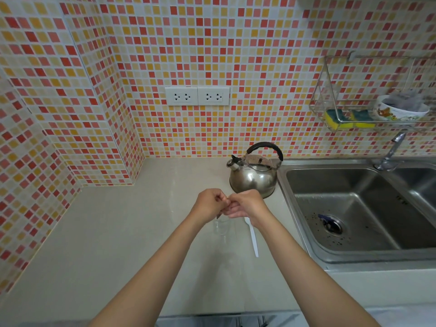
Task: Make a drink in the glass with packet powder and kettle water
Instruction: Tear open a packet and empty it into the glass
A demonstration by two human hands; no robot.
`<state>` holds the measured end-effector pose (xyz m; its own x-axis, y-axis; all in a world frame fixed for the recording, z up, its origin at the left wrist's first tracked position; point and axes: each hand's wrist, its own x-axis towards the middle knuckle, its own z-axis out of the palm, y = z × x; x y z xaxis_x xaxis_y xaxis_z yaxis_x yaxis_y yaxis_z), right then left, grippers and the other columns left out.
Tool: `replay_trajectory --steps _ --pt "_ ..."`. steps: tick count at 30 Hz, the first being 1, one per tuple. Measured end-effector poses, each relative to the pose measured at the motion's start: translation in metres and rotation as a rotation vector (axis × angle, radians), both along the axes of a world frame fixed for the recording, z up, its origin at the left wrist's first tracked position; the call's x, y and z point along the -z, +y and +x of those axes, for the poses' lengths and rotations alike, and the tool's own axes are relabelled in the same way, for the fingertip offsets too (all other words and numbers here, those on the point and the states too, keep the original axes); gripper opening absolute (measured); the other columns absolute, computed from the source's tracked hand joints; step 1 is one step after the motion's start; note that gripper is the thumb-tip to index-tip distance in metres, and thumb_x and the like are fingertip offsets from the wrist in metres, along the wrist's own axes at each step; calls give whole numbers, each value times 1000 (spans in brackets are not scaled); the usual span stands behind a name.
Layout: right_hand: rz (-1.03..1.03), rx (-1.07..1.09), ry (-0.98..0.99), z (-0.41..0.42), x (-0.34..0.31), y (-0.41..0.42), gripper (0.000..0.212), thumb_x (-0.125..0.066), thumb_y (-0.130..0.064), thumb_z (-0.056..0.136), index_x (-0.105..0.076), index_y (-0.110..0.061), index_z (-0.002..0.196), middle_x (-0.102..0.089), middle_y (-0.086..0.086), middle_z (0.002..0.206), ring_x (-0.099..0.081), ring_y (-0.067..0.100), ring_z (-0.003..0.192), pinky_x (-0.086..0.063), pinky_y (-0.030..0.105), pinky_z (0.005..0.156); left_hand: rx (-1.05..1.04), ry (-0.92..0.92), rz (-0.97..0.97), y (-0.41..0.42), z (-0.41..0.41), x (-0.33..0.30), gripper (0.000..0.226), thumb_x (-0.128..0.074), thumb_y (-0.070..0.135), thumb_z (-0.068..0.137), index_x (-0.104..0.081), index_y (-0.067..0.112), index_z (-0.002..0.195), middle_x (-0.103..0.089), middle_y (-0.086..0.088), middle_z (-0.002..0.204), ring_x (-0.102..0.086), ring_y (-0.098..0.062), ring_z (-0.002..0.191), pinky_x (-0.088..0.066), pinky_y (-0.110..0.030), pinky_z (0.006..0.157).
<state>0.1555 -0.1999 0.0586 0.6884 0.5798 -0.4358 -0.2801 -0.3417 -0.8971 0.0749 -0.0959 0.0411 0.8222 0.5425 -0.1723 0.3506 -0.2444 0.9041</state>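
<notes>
Both hands are up over the middle of the counter (122,232), knuckles meeting right above the glass (221,226). The left hand (210,204) has its fingers curled in, pinching something small; a dark corner pokes out below the fist at the glass rim, likely the packet (218,216), though almost all of it is hidden. The right hand (245,204) closes in from the other side, thumb and fingertips pressed against the left's, seemingly gripping the same small thing; its lower fingers hang looser.

The glass stands upright, clear and hard to read, directly beneath the two hands and partly hidden by them. Whether anything is in it, I cannot tell. Just to its right lies a white plastic spoon (253,238), flat on the counter, handle pointing toward the person, bowl end tucked under the right wrist.

Behind the hands, the steel kettle (253,177) sits near the counter's right edge, just beside the rim of the sink (306,234), spout facing left, black handle arched over the top.

Room to move: a broad stretch of bare counter runs left to the tiled corner wall (77,114), and more lies toward the near edge. The right side is tight, with the sink's rim close beside the spoon.
</notes>
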Motion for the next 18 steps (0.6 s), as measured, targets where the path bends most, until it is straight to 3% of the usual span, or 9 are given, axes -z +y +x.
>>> replay_trajectory --steps 3,6,9,12,14,18 --pt "-77 -26 -14 2 -2 2 15 -51 6 84 -61 10 74 -64 11 46 -64 18 38 -56 24 44 13 11 34 0 -1 1 22 -64 6 89 -58 12 68 -65 -11 68 -60 -20 61 -52 -30 64" --pt "-187 -77 -27 2 -4 5 11 -56 3 87 -64 9 82 -66 15 60 -66 18 42 -57 24 45 18 27 139 0 -3 4 22 -63 3 87 -57 13 68 -65 -12 70 -60 -19 60 -52 -29 65" --pt "-160 -79 -37 2 1 5 13 -54 1 89 -64 10 89 -66 17 67 -67 18 45 -58 25 51 -12 -19 108 3 -6 6 21 -63 2 87 -60 12 69 -67 -14 71 -63 -17 58 -57 -34 71" --pt "-42 -79 -36 0 5 0 17 -53 0 89 -64 11 95 -67 18 74 -70 19 53 -59 27 61 -29 -40 58 8 -10 3 18 -65 1 86 -64 11 71 -68 -13 71 -63 -8 55 -55 -21 64" --pt "-67 -112 -65 -2 3 1 13 -56 -2 88 -65 7 85 -66 17 72 -69 16 50 -58 26 62 -10 -7 59 9 -11 2 19 -65 -2 83 -64 11 70 -66 -11 69 -62 -11 56 -53 -18 62" --pt "-215 -176 -156 -7 -5 9 23 -50 3 88 -55 -1 66 -59 12 61 -59 7 33 -50 18 47 24 52 122 5 -12 0 22 -61 -5 78 -61 12 66 -62 -4 59 -56 -12 51 -44 -13 51"
